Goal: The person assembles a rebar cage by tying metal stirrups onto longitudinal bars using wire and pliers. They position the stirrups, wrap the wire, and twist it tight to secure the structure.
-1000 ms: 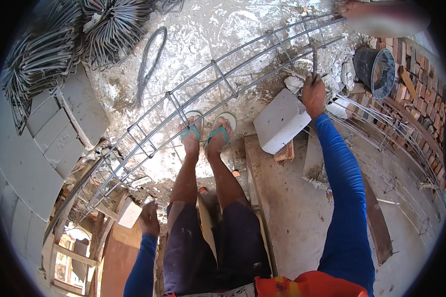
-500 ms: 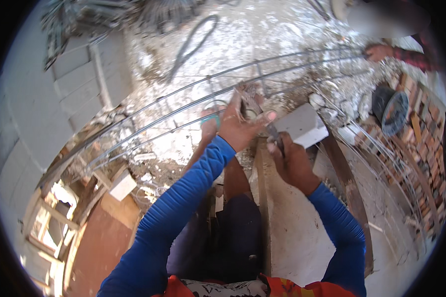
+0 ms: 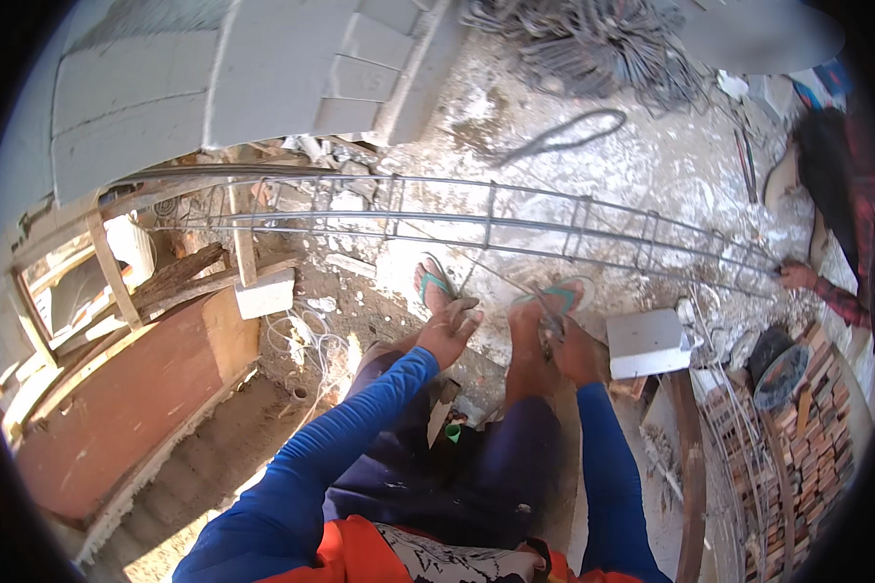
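A long rebar cage (image 3: 486, 219) of thin steel bars with square stirrups stretches across in front of me. On the near side of it my left hand (image 3: 445, 335) is closed, its fingertips pinched together. A thin strand runs toward those fingertips, but what they hold is too small to make out. My right hand (image 3: 578, 352) grips a dark metal hand tool (image 3: 552, 319) that looks like pincers, its jaws blurred. Another thin wire (image 3: 501, 275) slants from the cage toward this tool. Both hands are apart from the bars, above my sandalled feet.
Another person's hand (image 3: 797, 276) holds the cage's right end. A pale block (image 3: 647, 342) lies right of my right hand, another block (image 3: 265, 293) to the left. Beyond are a black bucket (image 3: 780, 374), stacked bricks (image 3: 826, 428), a stirrup pile (image 3: 593, 44) and a reddish board (image 3: 146, 418).
My hands have drawn back from the cage toward my body and moved apart. The view has turned, so the cage now lies more level. The tool stays in my right hand.
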Demonstrator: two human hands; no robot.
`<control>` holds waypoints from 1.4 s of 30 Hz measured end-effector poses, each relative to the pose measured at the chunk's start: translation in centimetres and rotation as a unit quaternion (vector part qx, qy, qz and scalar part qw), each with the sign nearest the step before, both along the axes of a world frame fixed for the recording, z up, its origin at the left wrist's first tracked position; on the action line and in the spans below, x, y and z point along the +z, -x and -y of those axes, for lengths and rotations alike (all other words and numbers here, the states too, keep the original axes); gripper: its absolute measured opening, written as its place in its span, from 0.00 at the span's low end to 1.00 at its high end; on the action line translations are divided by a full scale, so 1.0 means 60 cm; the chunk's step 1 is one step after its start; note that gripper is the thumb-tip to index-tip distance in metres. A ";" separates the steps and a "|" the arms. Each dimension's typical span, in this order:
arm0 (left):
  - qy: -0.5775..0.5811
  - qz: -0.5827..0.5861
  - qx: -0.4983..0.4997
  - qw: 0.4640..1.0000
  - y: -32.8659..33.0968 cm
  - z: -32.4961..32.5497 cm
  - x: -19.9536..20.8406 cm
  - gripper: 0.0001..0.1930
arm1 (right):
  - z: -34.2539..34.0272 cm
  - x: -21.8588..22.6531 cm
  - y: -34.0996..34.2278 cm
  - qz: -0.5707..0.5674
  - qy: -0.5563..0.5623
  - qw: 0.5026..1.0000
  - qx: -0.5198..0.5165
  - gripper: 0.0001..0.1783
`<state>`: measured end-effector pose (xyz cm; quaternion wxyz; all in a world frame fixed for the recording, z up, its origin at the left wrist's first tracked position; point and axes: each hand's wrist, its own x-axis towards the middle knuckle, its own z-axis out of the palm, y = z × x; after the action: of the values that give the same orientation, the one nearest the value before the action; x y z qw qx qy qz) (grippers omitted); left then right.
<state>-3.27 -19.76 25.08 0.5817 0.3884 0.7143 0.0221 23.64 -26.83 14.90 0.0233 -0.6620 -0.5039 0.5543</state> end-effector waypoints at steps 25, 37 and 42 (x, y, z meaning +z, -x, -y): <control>-0.353 0.502 0.580 0.535 0.630 -0.219 -0.345 0.58 | -0.303 -0.064 0.205 0.022 0.020 0.928 0.372 0.47; -0.453 0.557 0.519 0.464 0.616 -0.199 -0.209 0.25 | -0.283 0.082 0.173 -0.008 -0.232 0.944 0.235 0.20; -0.450 0.526 0.528 0.491 0.557 -0.166 -0.131 0.21 | -0.279 0.096 0.138 -0.034 -0.279 0.948 0.147 0.20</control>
<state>-36.66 -9.78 17.19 0.4756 0.0633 0.2401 0.8439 15.35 -10.11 20.64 0.1425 -0.5283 -0.7291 0.4112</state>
